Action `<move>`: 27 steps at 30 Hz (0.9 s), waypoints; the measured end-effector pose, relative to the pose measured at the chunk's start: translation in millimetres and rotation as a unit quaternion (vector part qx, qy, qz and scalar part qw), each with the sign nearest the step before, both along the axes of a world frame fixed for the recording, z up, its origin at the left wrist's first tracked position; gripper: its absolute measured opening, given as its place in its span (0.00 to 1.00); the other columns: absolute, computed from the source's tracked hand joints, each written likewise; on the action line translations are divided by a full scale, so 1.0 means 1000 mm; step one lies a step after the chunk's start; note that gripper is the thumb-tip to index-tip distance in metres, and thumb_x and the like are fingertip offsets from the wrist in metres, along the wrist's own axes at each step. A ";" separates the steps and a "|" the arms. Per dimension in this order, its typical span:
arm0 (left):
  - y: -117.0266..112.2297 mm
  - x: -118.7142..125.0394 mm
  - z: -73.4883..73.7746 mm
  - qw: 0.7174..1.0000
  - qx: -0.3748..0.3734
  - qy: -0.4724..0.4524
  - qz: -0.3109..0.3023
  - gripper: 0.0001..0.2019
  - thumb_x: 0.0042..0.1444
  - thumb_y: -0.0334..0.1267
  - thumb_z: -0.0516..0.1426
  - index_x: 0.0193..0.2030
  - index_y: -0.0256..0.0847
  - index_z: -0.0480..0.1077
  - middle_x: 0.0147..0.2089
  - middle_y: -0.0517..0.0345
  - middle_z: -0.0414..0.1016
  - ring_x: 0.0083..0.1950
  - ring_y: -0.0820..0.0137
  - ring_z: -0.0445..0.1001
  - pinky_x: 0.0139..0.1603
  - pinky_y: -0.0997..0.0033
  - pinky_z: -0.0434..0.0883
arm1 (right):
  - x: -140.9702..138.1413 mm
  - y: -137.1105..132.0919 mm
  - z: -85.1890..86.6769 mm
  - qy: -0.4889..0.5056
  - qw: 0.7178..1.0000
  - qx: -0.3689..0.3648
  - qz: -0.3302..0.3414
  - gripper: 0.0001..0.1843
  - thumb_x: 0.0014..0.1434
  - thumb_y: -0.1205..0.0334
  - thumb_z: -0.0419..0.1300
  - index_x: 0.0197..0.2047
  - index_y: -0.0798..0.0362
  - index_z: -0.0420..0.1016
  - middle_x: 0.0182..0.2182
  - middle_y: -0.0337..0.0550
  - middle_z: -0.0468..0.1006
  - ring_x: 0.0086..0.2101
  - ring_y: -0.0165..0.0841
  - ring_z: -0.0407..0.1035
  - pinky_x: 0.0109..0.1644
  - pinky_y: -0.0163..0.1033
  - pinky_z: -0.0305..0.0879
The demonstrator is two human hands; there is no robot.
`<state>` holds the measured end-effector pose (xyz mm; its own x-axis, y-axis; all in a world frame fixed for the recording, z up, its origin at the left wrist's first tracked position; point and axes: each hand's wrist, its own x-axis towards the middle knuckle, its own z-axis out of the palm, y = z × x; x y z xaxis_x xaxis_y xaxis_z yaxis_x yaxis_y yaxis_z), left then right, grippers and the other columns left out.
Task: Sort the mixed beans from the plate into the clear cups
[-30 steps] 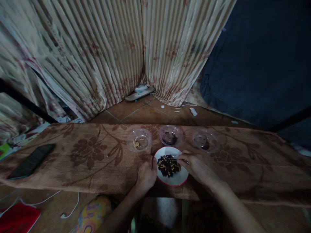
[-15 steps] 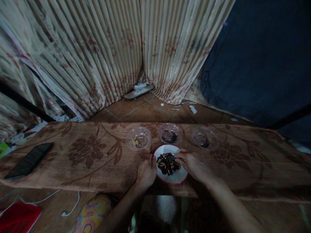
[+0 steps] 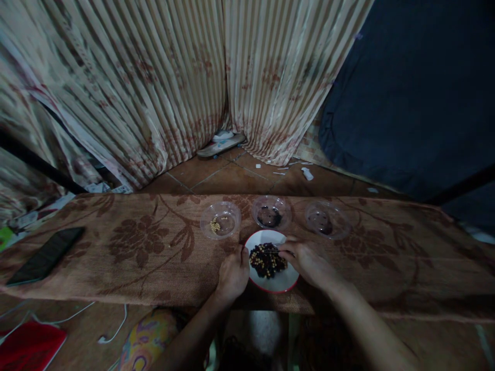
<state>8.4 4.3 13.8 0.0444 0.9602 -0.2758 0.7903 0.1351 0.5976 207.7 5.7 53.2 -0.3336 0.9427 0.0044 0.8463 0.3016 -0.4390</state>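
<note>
Resting just in from the near edge of the table (image 3: 154, 283), about midway along, a white plate (image 3: 286, 281) with a red rim holds a pile (image 3: 266, 265) of mixed dark and yellow grains. The right hand (image 3: 309, 262) comes over the plate's right rim, thumb and finger pinched together on thin tweezers (image 3: 272, 251) that reach into the pile. Whether the tips have caught a grain is too small to tell. The left hand (image 3: 233, 273) is curled at the plate's left rim, thumb against it; its hidden fingers leave the grip uncertain. The step in hand looks like picking through the pile; the next move seems to call for a fine squeeze on one grain and a steady plate.

Beyond the plate, toward the table's far edge, stand three see-through tubs: the left tub (image 3: 231, 222) holds yellow grains, the middle tub (image 3: 285, 208) dark ones, the right tub (image 3: 337, 214) dark reddish ones. A phone (image 3: 46, 256) lies near the table's left end.
</note>
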 end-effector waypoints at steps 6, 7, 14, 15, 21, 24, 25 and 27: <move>-0.001 -0.001 -0.004 1.000 0.016 0.005 0.000 0.22 0.62 0.45 0.37 0.51 0.38 0.66 0.47 0.47 0.76 0.48 0.64 0.73 0.49 0.68 0.64 | 0.000 0.000 0.002 -0.002 1.000 0.000 0.003 0.14 0.60 0.60 0.50 0.34 0.49 0.77 0.33 0.40 0.76 0.33 0.31 0.70 0.38 0.35 0.61; -0.001 -0.001 -0.004 1.000 0.019 0.006 0.002 0.22 0.62 0.45 0.37 0.51 0.38 0.65 0.47 0.47 0.76 0.49 0.64 0.73 0.50 0.69 0.63 | 0.001 0.000 0.002 0.000 1.000 0.000 0.003 0.14 0.60 0.59 0.50 0.33 0.49 0.77 0.33 0.40 0.76 0.33 0.31 0.70 0.38 0.35 0.61; 0.000 -0.001 -0.005 1.000 0.024 0.015 0.005 0.23 0.62 0.45 0.36 0.51 0.37 0.65 0.45 0.45 0.76 0.47 0.63 0.74 0.47 0.67 0.64 | 0.007 0.002 0.007 0.066 0.998 0.012 -0.020 0.14 0.60 0.57 0.51 0.35 0.49 0.77 0.34 0.41 0.76 0.34 0.33 0.70 0.41 0.37 0.63; -0.001 -0.001 -0.005 1.000 0.028 0.014 0.006 0.23 0.62 0.45 0.36 0.50 0.38 0.65 0.45 0.45 0.76 0.47 0.63 0.74 0.47 0.67 0.64 | 0.007 0.003 0.009 0.082 0.996 0.016 -0.020 0.14 0.60 0.57 0.51 0.35 0.50 0.77 0.34 0.42 0.76 0.35 0.33 0.70 0.41 0.37 0.63; -0.003 -0.001 -0.003 0.999 0.038 0.018 -0.004 0.23 0.62 0.46 0.35 0.46 0.39 0.66 0.41 0.48 0.77 0.42 0.64 0.75 0.42 0.68 0.65 | -0.010 0.013 0.030 0.164 0.985 0.056 -0.007 0.12 0.60 0.57 0.52 0.39 0.50 0.77 0.35 0.41 0.76 0.36 0.32 0.70 0.40 0.35 0.64; -0.003 -0.001 -0.004 0.999 0.042 0.027 -0.004 0.22 0.62 0.46 0.35 0.45 0.40 0.66 0.40 0.49 0.77 0.41 0.64 0.75 0.41 0.68 0.66 | -0.026 0.028 0.036 0.156 0.984 0.082 0.005 0.12 0.59 0.57 0.54 0.38 0.49 0.77 0.35 0.41 0.76 0.35 0.32 0.71 0.40 0.35 0.64; -0.003 -0.001 -0.005 0.999 0.040 0.028 -0.003 0.22 0.63 0.46 0.34 0.44 0.40 0.65 0.39 0.49 0.77 0.41 0.64 0.75 0.41 0.68 0.66 | -0.032 0.034 0.037 0.154 0.983 0.096 0.012 0.12 0.59 0.56 0.54 0.37 0.50 0.78 0.35 0.41 0.76 0.35 0.32 0.71 0.40 0.35 0.64; -0.003 -0.001 -0.005 0.999 0.036 0.028 -0.003 0.22 0.63 0.45 0.34 0.43 0.41 0.65 0.38 0.50 0.77 0.40 0.65 0.75 0.40 0.69 0.66 | -0.045 0.047 0.035 0.149 0.982 0.116 0.024 0.11 0.59 0.57 0.55 0.37 0.50 0.78 0.34 0.41 0.77 0.35 0.32 0.71 0.39 0.35 0.64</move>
